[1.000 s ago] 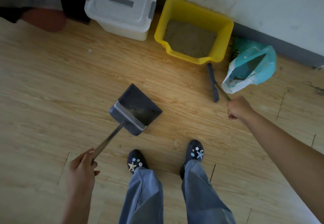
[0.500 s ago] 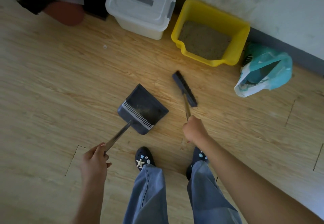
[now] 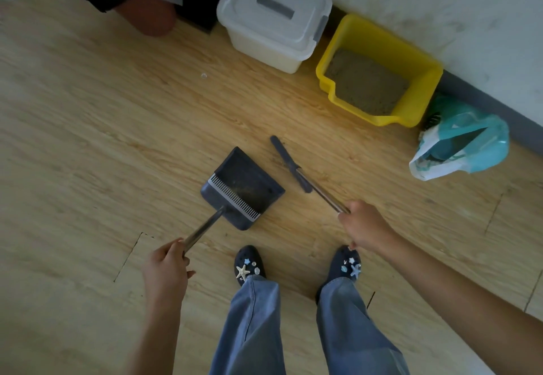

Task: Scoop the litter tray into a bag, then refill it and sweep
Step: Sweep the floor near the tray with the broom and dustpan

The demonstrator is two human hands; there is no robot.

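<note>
Wooden floor (image 3: 88,127) beneath me, wall at top. White lidded bin (image 3: 273,16) beside the yellow litter tray (image 3: 423,86), which holds sandy litter; teal bag (image 3: 470,145) lies open just right of the tray. Dustpan (image 3: 244,189) rests flat on the floor, its metal handle gripped in my closed left hand (image 3: 166,271). Brush (image 3: 291,163), head down near the pan's right edge, handle clasped in my closed right hand (image 3: 364,224).
</note>
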